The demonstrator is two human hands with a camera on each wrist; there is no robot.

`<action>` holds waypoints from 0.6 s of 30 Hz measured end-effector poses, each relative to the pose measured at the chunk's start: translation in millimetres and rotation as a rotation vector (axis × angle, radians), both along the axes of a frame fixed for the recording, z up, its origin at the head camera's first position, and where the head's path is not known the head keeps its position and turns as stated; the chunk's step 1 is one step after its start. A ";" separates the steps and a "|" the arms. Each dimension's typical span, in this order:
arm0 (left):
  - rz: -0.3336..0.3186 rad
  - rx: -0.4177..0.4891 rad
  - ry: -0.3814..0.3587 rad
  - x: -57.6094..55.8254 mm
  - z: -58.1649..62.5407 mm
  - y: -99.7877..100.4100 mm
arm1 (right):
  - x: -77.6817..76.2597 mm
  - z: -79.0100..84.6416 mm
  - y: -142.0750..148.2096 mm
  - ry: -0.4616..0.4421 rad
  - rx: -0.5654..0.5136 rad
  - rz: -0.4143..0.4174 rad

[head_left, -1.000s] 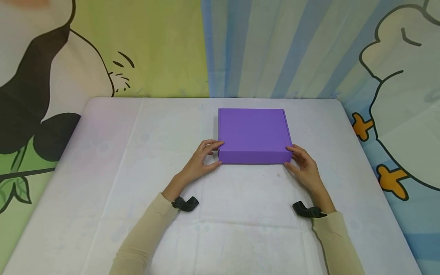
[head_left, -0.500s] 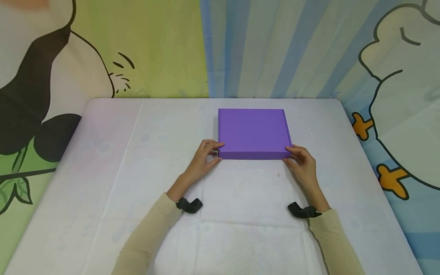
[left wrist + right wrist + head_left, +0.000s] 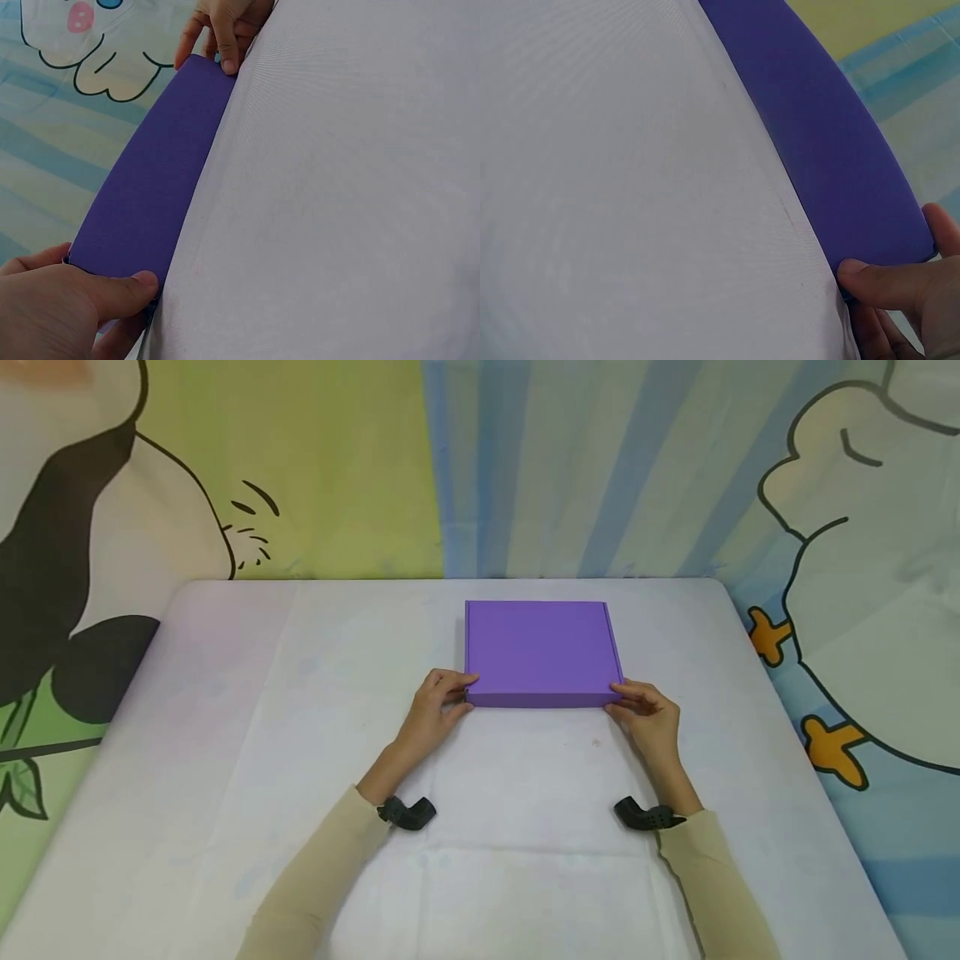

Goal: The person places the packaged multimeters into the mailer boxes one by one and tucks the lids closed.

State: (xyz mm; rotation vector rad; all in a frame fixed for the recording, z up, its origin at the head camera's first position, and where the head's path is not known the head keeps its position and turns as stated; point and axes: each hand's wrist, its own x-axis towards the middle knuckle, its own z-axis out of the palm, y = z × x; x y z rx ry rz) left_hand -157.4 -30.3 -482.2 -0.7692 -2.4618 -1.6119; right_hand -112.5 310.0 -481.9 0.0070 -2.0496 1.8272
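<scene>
A flat purple cardboard box (image 3: pixel 542 647) lies closed toward the far side of the table, its narrow front face turned to me. My left hand (image 3: pixel 435 710) grips its front left corner, thumb low at the front and fingers at the top edge and side. At the front right corner, my right hand (image 3: pixel 651 718) holds the box the same way. The left wrist view shows the left thumb (image 3: pixel 124 294) pressed on the purple front face (image 3: pixel 154 180). In the right wrist view, the right thumb (image 3: pixel 881 283) sits at the lower corner; other fingers are partly hidden behind the box.
A white cloth (image 3: pixel 480 893) with fold creases covers the table. Behind it hangs a printed cartoon backdrop (image 3: pixel 337 468) close to the table's far edge. A black wrist camera (image 3: pixel 408 812) is on the left wrist, another (image 3: pixel 647 815) on the right.
The box's front face looks narrower than a second ago, its lower edge having moved away from me. Both hands have kept their grip at the front corners. The head view has shifted slightly.
</scene>
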 end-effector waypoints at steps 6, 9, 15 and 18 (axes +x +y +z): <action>-0.026 0.029 -0.032 -2.9 -4.5 3.5 | 0.7 -3.3 3.8 0.061 -0.012 0.024; -0.021 0.032 -0.079 -3.1 -5.9 6.4 | 0.5 -3.5 6.3 0.067 0.018 0.040; -0.055 0.009 -0.226 -2.3 3.0 2.7 | 3.8 5.5 13.7 -0.075 0.059 0.145; -0.087 -0.025 -0.263 -11.1 11.0 -1.9 | 0.8 19.8 22.3 -0.198 0.093 0.211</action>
